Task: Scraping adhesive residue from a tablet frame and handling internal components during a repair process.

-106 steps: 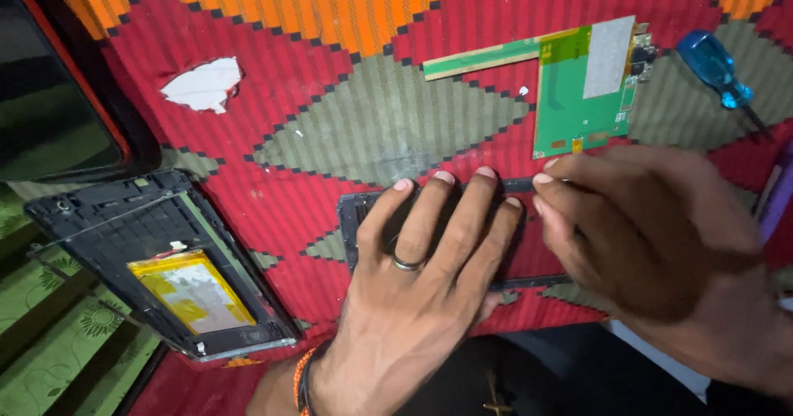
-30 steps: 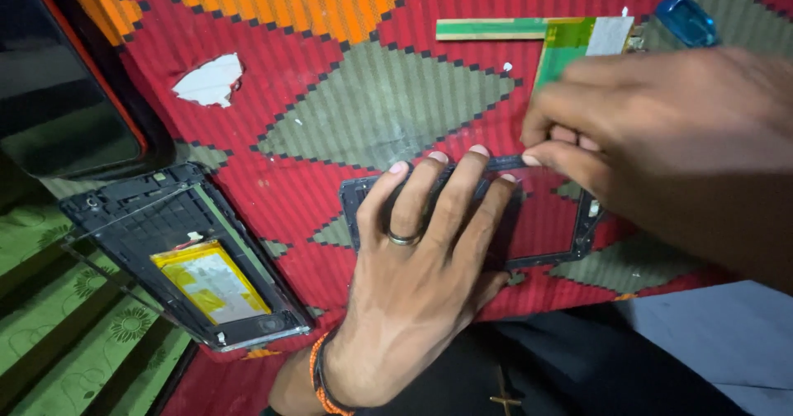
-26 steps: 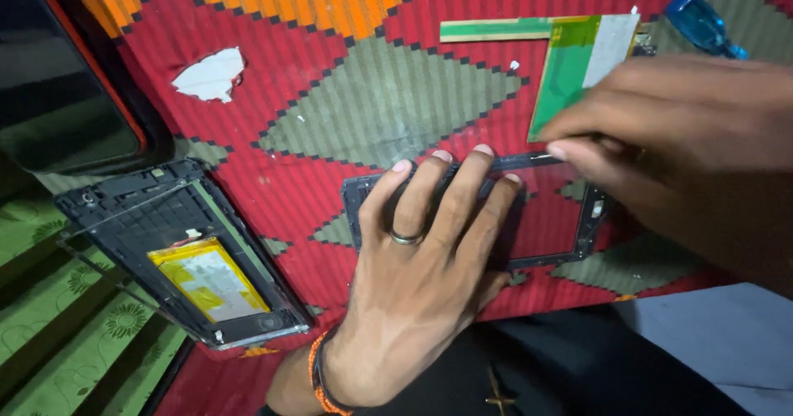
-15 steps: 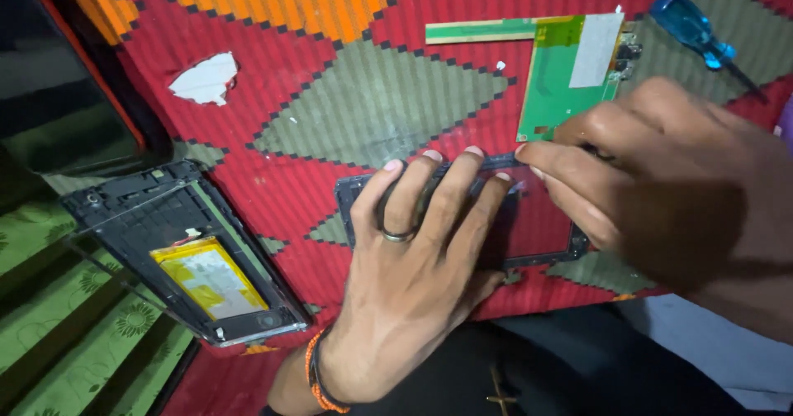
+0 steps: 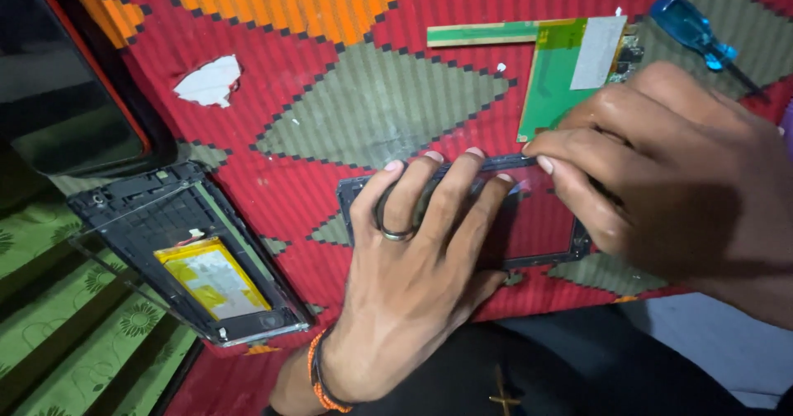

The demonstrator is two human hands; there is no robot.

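Observation:
My left hand [image 5: 413, 267], with a ring on one finger, lies flat on a dark rectangular phone frame [image 5: 541, 257] and presses it onto the red patterned cloth [image 5: 462, 77]. My right hand [image 5: 669, 168] comes in from the right, and its fingertips pinch the frame's far edge next to my left fingertips. A green circuit board [image 5: 553, 85] with a grey patch lies just beyond the frame. What my right fingers pinch is too small to tell.
An opened phone body [image 5: 190, 255] with a yellow battery lies at the left edge of the cloth. A blue-handled screwdriver [image 5: 694, 32] rests at the top right. A white scrap [image 5: 211, 81] lies at the upper left. A dark tablet-like slab [image 5: 66, 110] sits at the far left.
My right hand has dropped from above the circuit board back down to the frame's far edge. My left hand stays pressed on the frame.

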